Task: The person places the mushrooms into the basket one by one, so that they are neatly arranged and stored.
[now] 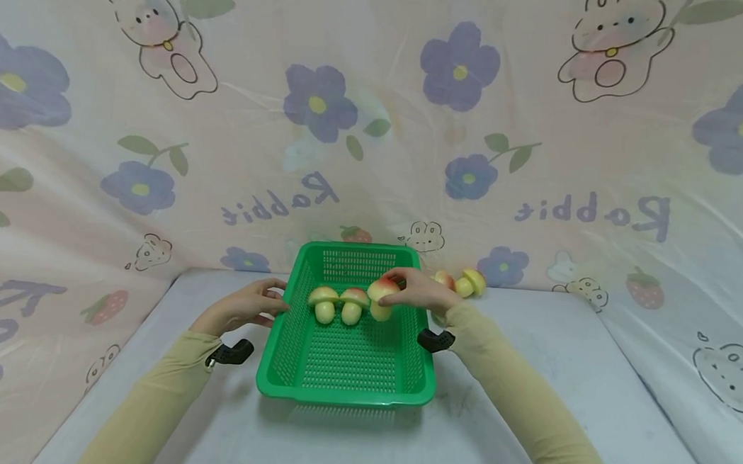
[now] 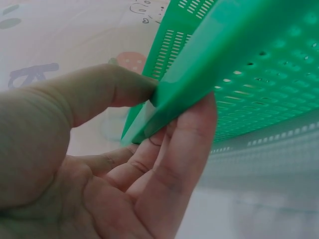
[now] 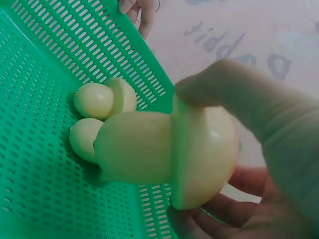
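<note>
On a clock face centred on the basket, twelve at the far side, two pale-yellow fabric sleeves (image 1: 150, 403) enter from seven and five o'clock over a white, flat-topped table (image 1: 345, 450). The rectangular, green plastic basket (image 1: 345, 396) with slotted walls comes next. At nine to ten o'clock the left hand (image 1: 242, 308) pinches its rim, thumb above and fingers beneath. Inside, two glossy yellow mushroom-shaped pieces (image 1: 352, 305) lie side by side between eleven and twelve, stems toward six; the one nearer twelve has a red-tinged cap. At one o'clock, a yellow toy-like mushroom with a red-blushed cap (image 1: 381, 291) is clamped by its cap between the right hand's (image 1: 425, 292) thumb and fingers; whether its stem touches the basket floor I cannot tell. Beyond, at two o'clock, two more yellow mushroom shapes (image 1: 473, 282) lie outside the basket, one partly hidden by the right hand. Farthest, toward twelve, hangs a pale cloth backdrop with purple flowers and rabbits (image 1: 387, 190).
</note>
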`<state>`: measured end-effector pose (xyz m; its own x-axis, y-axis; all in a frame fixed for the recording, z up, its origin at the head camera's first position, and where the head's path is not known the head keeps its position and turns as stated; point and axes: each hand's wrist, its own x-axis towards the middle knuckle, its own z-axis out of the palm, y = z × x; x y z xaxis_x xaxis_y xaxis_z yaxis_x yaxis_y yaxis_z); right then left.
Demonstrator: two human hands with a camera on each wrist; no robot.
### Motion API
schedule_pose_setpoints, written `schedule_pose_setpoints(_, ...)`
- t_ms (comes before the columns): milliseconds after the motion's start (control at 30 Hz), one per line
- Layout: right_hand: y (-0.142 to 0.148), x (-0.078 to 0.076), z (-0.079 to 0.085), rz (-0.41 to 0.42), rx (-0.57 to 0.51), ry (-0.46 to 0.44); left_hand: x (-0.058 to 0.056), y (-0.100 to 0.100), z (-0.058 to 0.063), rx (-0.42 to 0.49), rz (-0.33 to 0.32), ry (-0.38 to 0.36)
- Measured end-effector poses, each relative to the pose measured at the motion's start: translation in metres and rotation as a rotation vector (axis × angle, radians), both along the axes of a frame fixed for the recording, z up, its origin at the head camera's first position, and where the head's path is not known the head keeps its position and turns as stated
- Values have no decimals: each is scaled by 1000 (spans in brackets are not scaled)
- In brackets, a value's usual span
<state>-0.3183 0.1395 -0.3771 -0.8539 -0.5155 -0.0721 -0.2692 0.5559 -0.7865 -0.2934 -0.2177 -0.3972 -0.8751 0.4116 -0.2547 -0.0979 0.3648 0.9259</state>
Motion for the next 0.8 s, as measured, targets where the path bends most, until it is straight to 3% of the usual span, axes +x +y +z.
schedule_pose_setpoints(800, -11, -10, -1, 13, 164, 41, 1, 1, 1, -12, 10, -1)
